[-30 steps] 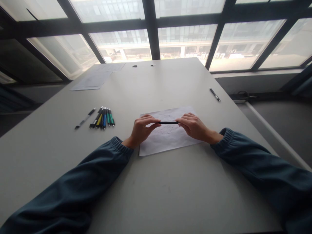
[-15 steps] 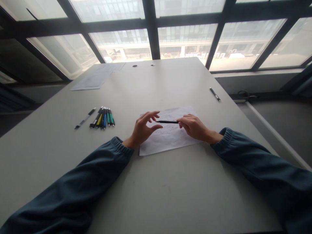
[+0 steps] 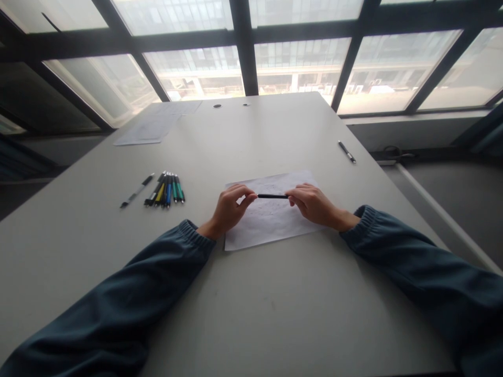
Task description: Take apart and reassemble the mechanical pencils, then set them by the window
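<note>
A slim black pen (image 3: 272,196) is stretched level between my two hands, above a white sheet of paper (image 3: 271,230) that bears faint marks. My left hand (image 3: 232,207) pinches the tapered left end of the pen between thumb and fingers. At the other end, my right hand (image 3: 311,203) is closed around the pen, and its fingers hide that tip. Both hands are over the sheet, which lies slightly turned on the table.
Left of the sheet lies a cluster of pens (image 3: 165,189) in several colours, with a clear-barrelled pen (image 3: 137,190) beside it. Another pen (image 3: 346,152) lies near the right edge of the white table (image 3: 251,314). More papers (image 3: 147,128) are at the far left.
The fingers of my left hand have come together from a spread pose and closed on the pen's left tip. My right hand keeps its hold and place.
</note>
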Tool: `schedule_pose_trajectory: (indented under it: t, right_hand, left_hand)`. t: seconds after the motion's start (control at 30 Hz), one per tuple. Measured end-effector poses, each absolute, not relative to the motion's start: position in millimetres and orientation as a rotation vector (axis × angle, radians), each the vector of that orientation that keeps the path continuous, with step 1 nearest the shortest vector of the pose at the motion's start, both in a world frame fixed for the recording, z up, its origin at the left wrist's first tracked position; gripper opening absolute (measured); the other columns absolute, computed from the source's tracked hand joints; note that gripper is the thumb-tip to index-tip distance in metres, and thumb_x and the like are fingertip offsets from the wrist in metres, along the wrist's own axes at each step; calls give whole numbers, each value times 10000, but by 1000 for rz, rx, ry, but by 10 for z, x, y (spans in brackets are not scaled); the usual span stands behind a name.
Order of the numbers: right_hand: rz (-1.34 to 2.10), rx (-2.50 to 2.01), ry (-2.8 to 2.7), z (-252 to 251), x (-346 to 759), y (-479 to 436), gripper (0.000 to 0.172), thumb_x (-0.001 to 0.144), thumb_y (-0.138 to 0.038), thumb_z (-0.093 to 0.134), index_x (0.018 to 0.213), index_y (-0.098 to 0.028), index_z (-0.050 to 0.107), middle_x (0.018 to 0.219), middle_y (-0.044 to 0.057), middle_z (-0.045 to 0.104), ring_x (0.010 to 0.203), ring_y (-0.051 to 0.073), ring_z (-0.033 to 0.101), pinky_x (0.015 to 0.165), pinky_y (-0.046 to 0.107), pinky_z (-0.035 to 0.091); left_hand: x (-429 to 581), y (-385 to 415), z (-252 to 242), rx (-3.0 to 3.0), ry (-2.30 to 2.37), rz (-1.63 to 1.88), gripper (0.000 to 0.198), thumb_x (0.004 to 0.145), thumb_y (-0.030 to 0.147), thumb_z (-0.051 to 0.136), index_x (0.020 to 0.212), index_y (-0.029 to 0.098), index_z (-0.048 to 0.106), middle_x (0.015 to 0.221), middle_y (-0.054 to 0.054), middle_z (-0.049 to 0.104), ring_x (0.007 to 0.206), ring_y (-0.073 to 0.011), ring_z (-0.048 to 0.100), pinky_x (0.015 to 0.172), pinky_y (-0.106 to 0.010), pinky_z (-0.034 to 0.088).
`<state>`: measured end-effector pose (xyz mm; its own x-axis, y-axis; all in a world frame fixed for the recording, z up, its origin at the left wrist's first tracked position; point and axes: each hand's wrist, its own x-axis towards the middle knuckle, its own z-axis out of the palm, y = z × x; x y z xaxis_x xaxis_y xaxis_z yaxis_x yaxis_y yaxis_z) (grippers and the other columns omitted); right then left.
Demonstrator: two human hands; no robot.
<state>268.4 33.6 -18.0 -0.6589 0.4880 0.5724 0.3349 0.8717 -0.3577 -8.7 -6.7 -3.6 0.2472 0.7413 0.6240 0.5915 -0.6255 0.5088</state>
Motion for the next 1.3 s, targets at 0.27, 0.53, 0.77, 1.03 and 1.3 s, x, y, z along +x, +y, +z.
schedule_pose_trajectory:
  t: [0.27,0.53,0.77,1.03,1.3]
  right_hand:
    - [305,-621,-2360,-175,2693,326,200,975,-99,485,912,-178,658,797,48,719,737,191,631,792,329,439]
    - [307,-639,-2365,-162,2677,321,214,973,-98,479,900,-178,663,798,51,723,745,192,641,798,329,441]
    - [305,-608,-2358,-177,2683,330,223,989,-120,466,891,-183,657,793,51,718,744,191,637,813,333,442]
    - [313,-615,-2355,-167,2686,324,223,1001,-138,459,915,-187,659,799,53,720,745,191,637,811,337,447]
    - [319,-617,-2343,-179,2691,332,209,993,-131,471,921,-184,660,798,51,722,741,191,637,794,330,444]
  left_hand:
    - [-63,-83,-24,2380,1221,1368,97,905,287,716,940,197,709,890,-46,734,833,-172,670,760,-316,541]
    - [-78,-86,-44,2342,1231,1271,448,874,461,739,1220,210,606,968,-46,719,864,-170,670,782,-306,522]
    - [-98,-111,-28,2306,1304,1171,582,1045,549,351,667,177,592,617,-10,585,613,-137,554,668,-280,446]
    - [-74,-113,-1,2312,1301,1242,415,980,468,575,683,186,646,647,-19,655,653,-153,610,662,-280,472]
    - [-79,-86,-50,2300,1273,1360,131,904,327,714,921,199,739,826,-42,742,763,-162,668,705,-288,534]
